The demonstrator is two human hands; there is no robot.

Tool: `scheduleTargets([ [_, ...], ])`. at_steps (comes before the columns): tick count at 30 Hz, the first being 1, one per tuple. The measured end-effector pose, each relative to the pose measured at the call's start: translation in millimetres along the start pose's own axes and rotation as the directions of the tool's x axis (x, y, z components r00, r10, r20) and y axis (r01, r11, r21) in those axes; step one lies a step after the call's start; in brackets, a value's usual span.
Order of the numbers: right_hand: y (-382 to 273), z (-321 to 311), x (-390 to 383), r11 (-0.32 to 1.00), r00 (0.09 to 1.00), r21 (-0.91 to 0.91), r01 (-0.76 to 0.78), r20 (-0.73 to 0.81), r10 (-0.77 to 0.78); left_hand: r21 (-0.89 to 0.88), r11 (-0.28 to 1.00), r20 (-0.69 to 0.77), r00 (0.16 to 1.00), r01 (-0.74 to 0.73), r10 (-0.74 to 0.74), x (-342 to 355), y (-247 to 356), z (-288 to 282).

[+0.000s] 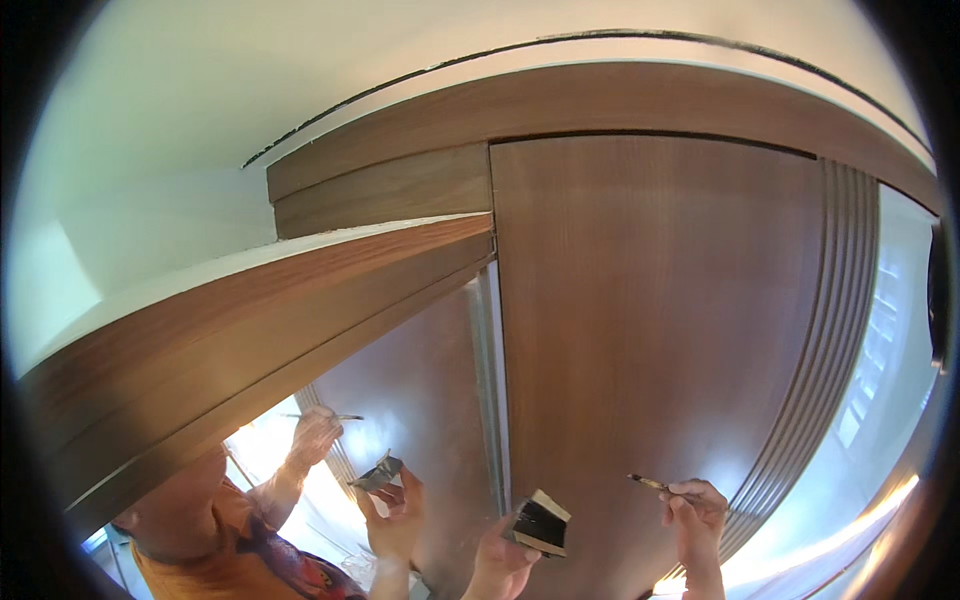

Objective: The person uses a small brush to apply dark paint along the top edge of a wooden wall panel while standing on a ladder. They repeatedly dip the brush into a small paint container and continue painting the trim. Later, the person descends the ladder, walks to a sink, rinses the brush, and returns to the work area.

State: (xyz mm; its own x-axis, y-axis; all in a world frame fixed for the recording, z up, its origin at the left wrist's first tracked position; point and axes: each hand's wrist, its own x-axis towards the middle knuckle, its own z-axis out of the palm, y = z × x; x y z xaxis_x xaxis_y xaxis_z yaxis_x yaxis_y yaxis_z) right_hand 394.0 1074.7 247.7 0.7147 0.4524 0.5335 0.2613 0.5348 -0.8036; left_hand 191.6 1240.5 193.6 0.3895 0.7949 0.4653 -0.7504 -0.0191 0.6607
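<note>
My left hand [503, 562] grips a small angular container [541, 524], black inside with pale edges, tilted with its inside toward me. What it holds, if anything, is hard to make out. To the right, my right hand [698, 508] pinches a thin paintbrush [648, 482] whose dark tip points left, apart from the container. Both hands are low in the picture, before a brown wood-grain panel [655, 300]. On the left, a mirror-like surface [410, 390] shows what appears to be the reflection of both hands with the brush and container, and an orange shirt.
A wooden beam [250, 320] slants from lower left to the middle. Along the top runs a wooden trim [650, 95] beneath a pale ceiling [400, 30] with a dark line. Ribbed vertical molding [815, 350] and a bright, glossy pale surface [865, 400] stand at the right.
</note>
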Motion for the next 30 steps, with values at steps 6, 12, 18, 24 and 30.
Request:
scheduleTargets([
  [6, 24.3, 13.1, -15.3, 0.967, 0.979, 0.202, 0.153, 0.104, -0.176, 0.012, 1.0, 0.014, 1.0, 0.004, -0.004, 8.6, -11.0, -9.6],
  [12, 72.1, 13.9, -11.9, 0.778, 0.841, 0.32, -0.541, 0.197, 0.504, 0.026, 1.0, 0.032, 0.999, -0.01, 0.01, 15.7, -14.8, -17.4],
  [18, 86.4, 17.7, -31.1, 0.957, 0.976, 0.26, -0.126, 0.206, 0.072, 0.011, 1.0, 0.053, 0.998, -0.02, 0.02, 18.8, -13.5, -35.0],
  [24, 66.2, 25.9, -42.2, 0.975, 0.996, 0.219, 0.041, -0.081, -0.023, -0.014, 1.0, 0.117, 0.993, 0.001, 0.0, 13.8, 1.1, -69.5],
  [30, 58.9, -21.4, -122.3, 0.91, 0.987, -0.408, -0.069, 0.107, 0.123, -0.058, 0.978, 0.323, 0.931, 0.2, -0.172, 7.7, 11.7, -104.1],
])
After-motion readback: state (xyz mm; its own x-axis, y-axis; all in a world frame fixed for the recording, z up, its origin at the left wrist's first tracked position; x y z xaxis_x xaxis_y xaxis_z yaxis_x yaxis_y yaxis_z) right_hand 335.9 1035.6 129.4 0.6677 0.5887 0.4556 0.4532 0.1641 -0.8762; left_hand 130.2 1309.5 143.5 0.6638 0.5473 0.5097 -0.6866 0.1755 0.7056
